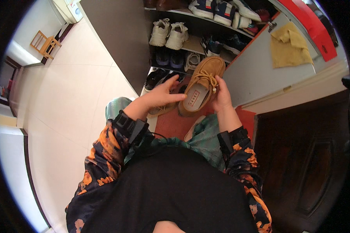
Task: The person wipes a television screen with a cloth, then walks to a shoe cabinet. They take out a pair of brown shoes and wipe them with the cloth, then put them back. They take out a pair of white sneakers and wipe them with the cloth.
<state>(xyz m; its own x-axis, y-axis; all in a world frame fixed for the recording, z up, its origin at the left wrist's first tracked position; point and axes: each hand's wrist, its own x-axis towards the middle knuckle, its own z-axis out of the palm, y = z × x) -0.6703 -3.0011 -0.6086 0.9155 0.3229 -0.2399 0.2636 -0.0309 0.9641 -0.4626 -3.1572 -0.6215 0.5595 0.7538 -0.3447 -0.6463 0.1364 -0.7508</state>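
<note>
A tan suede moccasin (211, 65) with a bow-tied lace and a pale insole bearing writing is in my right hand (223, 94), which grips its right side. The shoe's toe points up and slightly right in the picture. My left hand (163, 93) is at the left of the heel, fingers spread and a little blurred. Its thumb tip overlaps the shoe's rim; I cannot tell whether they touch. Partly hidden below my left hand is a second tan shoe (163, 110), low by the red mat (172, 125).
Before me stands an open shoe cabinet (116, 32), its shelves holding several pairs, among them white sneakers (176, 36). Black shoes (155, 78) sit at its bottom. A yellow cloth (290, 46) hangs at right, above a dark door (300, 163). A wooden chair (45, 45) stands far left.
</note>
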